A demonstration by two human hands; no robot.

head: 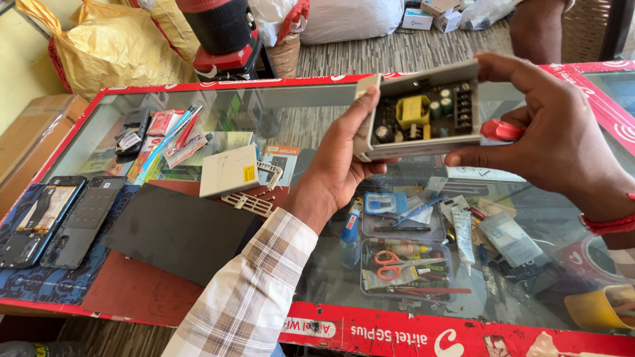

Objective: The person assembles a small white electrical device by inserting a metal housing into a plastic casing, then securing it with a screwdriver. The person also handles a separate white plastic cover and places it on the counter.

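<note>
Item held: an opened power supply unit (423,112), grey-white casing, lid off, circuit board exposed with a yellow transformer (413,110), small cylindrical capacitors and a dark terminal strip. It was raised above the glass tabletop (291,112), tilted toward the camera, well clear of the surface.

Left hand (337,165): closed around the unit's left end, thumb up along the casing edge, fingers beneath. Checked sleeve on the forearm.

Right hand (555,132): gripped the unit's right end, fingers over the top edge and along the bottom; a red-handled tool (501,130) was pinched in the same hand, lying against the casing's right side. Its tip could not be seen. Red band at the wrist.

On the tabletop, left portion: a detached grey-white cover (229,171) with a yellow sticker, a vented plastic grille (246,203) just beside it, a few small screws near both. A dark flat panel (175,231) lay in front of them. Two opened phones (56,218) rested side by side at the far left edge.

Under the glass, below the hands: clear trays holding orange-handled scissors (397,263), a small glue bottle (350,238), tubes and assorted small tools.

Beyond the tabletop: yellow sacks (112,46) on the floor and another person's leg (537,30) at the top.
</note>
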